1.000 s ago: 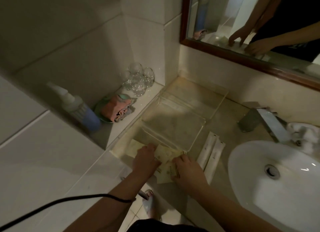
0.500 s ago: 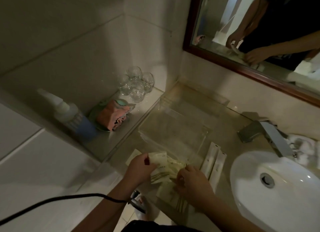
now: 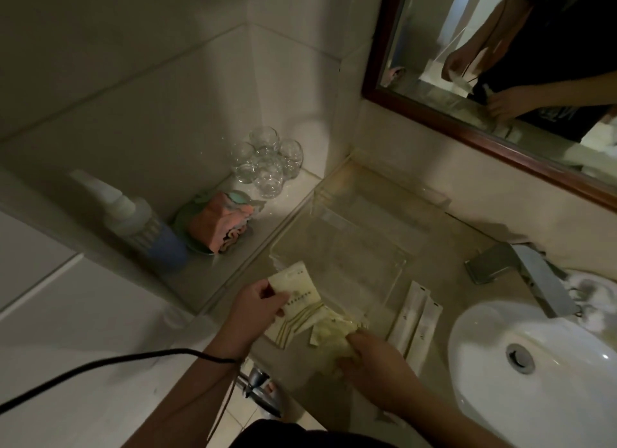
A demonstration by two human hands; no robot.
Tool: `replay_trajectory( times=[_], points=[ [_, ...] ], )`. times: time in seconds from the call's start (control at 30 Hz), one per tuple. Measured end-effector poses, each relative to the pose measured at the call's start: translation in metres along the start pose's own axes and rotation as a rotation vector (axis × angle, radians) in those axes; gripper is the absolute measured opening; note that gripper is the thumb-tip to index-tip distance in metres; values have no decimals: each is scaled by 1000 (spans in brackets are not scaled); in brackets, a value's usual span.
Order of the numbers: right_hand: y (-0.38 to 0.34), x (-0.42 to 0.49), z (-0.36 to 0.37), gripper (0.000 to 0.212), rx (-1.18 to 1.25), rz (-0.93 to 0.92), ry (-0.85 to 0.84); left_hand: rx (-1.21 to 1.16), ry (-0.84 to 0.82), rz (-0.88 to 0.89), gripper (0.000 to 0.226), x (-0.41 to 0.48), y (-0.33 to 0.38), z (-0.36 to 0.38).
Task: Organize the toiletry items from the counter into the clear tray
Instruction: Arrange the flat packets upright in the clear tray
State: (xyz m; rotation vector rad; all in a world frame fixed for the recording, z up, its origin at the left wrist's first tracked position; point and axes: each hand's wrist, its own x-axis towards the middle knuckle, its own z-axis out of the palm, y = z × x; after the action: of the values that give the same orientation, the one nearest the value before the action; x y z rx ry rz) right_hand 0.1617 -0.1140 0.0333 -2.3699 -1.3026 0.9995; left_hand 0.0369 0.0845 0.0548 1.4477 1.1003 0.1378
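**A:** Where were the flat packets (image 3: 297, 292) at that moment?

**B:** In your left hand (image 3: 257, 305). You pinched them at their left edge, thumb on top, printed face up. They were fanned at the near left corner of the clear tray (image 3: 405, 264), with their far end overlapping that corner. Their long axis ran roughly away from you, toward the back wall.

**A:** And my right hand?

**B:** Your right hand (image 3: 377, 370) was clenched round a crumpled bundle of pale packets (image 3: 334, 339), just beside the fanned ones at the near edge of the counter (image 3: 460, 240). I could not tell which way those pointed.

**A:** What lay on the counter itself?

**B:** Two long white sachets (image 3: 417, 317) lay side by side just right of the tray. Their long axes were parallel, running away from you and leaning slightly right.

**A:** And further out?

**B:** The white sink (image 3: 534, 397) and the faucet (image 3: 521, 274) were to your right, and the mirror (image 3: 434, 113) hung above. On the ledge to your left stood a cluster of glasses (image 3: 267, 162), a folded cloth (image 3: 218, 225) and a bottle (image 3: 143, 233).
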Motion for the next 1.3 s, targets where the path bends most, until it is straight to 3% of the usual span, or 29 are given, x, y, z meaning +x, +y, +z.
replay_trajectory(
  times=[0.13,0.2,0.5,0.63,0.73,0.8,0.87,0.97,1.3],
  points=[
    [0,19,-39,8,105,39,191,-18,36,-23,11,21,21,1],
    [1,33,-58,8,132,101,205,-8,94,-38,7,36,32,8],
    [15,94,-87,28,34,214,49,442,242,1,22,79,24,43],
    [20,111,-88,27,-43,177,-28,613,299,12,48,78,17,48],
    [23,120,-87,31,-96,168,-48,804,327,184,43,72,20,50],
    [25,121,-85,35,-181,153,-56,945,233,416,31,70,19,51],
    [28,121,-82,39,-231,141,-20,1081,2,569,34,74,14,52],
    [29,120,-76,43,-223,146,86,1191,-253,578,48,79,3,50],
    [28,118,-61,42,-232,69,80,1268,-235,574,53,87,-10,33]
  ],
)
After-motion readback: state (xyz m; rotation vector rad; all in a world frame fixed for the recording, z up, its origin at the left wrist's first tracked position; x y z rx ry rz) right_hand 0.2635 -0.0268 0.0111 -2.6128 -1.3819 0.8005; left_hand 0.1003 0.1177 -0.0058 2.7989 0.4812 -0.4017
